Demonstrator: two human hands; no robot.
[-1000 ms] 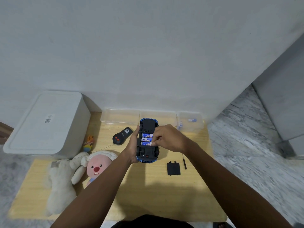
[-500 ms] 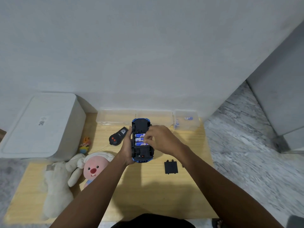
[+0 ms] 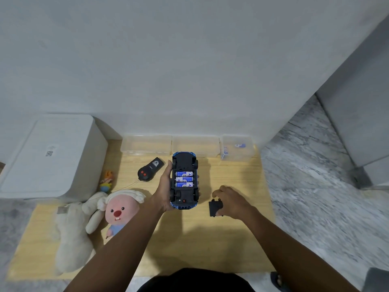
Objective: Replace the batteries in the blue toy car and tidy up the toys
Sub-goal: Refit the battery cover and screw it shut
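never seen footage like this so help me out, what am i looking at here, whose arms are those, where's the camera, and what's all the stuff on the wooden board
There is no machine here. The arms belong to a person, and the one camera sits on their head, looking forward and down, so you see what they see.

The left hand holds a blue toy car upside down. Its battery bay is open and three batteries sit in it. The right hand is on the black battery cover, which lies on the wooden board; it seems to be picking the cover up.

Also on the board: a black remote control, a pink-faced plush toy, a cream plush rabbit, a small colourful figure, and clear plastic tubs along the wall. A white lidded box stands at the left.
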